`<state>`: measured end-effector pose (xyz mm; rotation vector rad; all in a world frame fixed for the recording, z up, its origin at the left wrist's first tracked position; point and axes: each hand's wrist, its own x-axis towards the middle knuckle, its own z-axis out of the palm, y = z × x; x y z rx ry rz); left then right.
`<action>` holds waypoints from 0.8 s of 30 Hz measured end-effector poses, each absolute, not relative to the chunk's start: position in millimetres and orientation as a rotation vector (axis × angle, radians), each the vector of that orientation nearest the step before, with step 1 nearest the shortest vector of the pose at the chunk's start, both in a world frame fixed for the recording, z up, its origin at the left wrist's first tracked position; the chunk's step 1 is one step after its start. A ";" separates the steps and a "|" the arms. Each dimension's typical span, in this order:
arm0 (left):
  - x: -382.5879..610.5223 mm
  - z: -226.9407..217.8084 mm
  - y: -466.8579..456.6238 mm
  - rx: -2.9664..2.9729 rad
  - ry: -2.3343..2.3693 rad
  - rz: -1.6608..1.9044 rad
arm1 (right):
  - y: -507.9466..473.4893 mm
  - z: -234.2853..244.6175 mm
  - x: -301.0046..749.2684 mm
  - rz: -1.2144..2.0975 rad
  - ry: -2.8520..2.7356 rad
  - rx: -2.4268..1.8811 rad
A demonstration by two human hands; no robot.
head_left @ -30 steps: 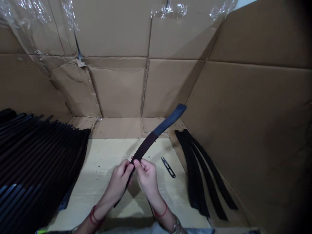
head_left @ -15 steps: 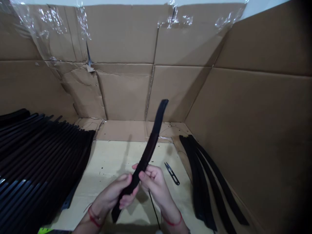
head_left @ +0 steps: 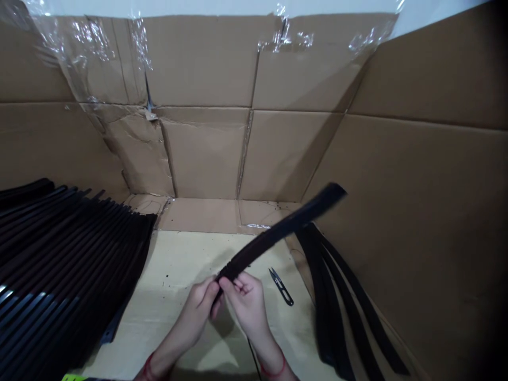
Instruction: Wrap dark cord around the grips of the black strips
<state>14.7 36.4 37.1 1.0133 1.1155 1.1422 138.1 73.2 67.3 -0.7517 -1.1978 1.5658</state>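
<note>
A long, curved black strip (head_left: 264, 241) slants up to the right above the table, its lower end between my hands. My left hand (head_left: 202, 301) is closed on that end, thumb on top. Close beside it, my right hand (head_left: 244, 299) pinches the strip between thumb and fingers. Small ridges show on the strip just above my thumbs. A thin dark cord (head_left: 253, 355) hangs below my right hand; whether it joins the strip is hidden. Small black thread snips (head_left: 281, 287) lie on the table to the right of my right hand.
A large pile of similar dark strips (head_left: 71, 264) covers the left side. Several black strips (head_left: 337, 296) lie fanned out on the right. Cardboard walls (head_left: 206, 153) stand behind and at both sides of the pale tabletop (head_left: 170, 286). Dark specks are scattered about.
The strip has swung clockwise, its upper end moving right and down toward the right-hand strips. My left hand has shifted up along it, closer to my right hand. The thread snips stay put.
</note>
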 end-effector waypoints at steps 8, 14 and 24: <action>13.9 37.5 44.1 0.865 1.066 0.945 | 77.8 68.1 138.7 1.497 -1.252 -0.770; 15.7 48.8 31.3 0.761 0.926 0.852 | 70.6 65.3 134.9 1.535 -1.240 -0.820; 20.9 50.2 25.0 0.672 0.644 0.844 | 73.3 76.1 131.9 1.538 -1.115 -0.810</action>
